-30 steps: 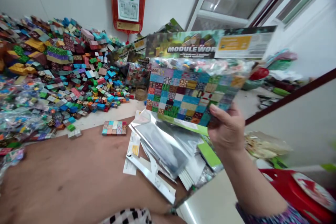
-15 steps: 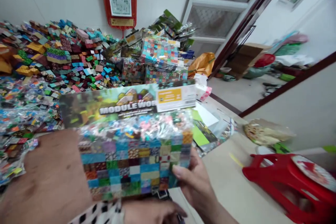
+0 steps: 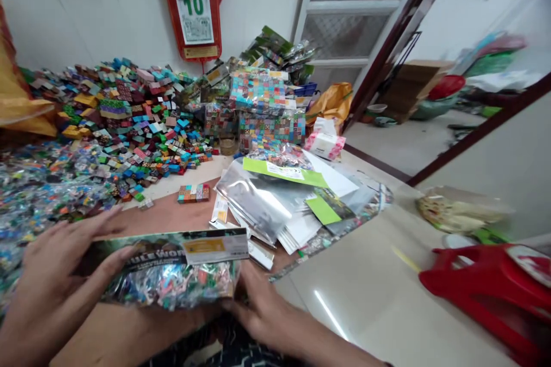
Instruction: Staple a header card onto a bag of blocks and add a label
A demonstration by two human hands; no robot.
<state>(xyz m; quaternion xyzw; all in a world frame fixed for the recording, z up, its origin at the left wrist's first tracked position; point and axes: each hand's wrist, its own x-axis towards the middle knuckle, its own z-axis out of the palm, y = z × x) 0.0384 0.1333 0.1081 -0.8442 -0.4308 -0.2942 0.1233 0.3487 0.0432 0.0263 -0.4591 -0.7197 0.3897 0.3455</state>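
Note:
A clear-bagged pack of toy bricks (image 3: 172, 284) with a printed header card is held low in front of me, its card and shiny upper part facing up. My left hand (image 3: 64, 278) grips the card's left end, thumb across the front and fingers behind. At the pack's right end, my right hand (image 3: 262, 307) is closed around the lower corner; its fingertips are partly hidden. Just beyond the pack, a small joined block of bricks (image 3: 193, 193) rests on the brown board (image 3: 157, 217).
Loose bricks (image 3: 129, 109) are heaped at the left, with small bagged pieces (image 3: 51, 175) nearer. Finished packs (image 3: 258, 89) are stacked by the wall. Clear bags (image 3: 258, 200) and green-backed cards (image 3: 284, 172) lie at the centre. A red stool (image 3: 482, 281) stands at the right.
The pack has come down and tipped back, so its brick front no longer shows. My left hand now holds the card's left end; my right hand has moved left and down with the pack.

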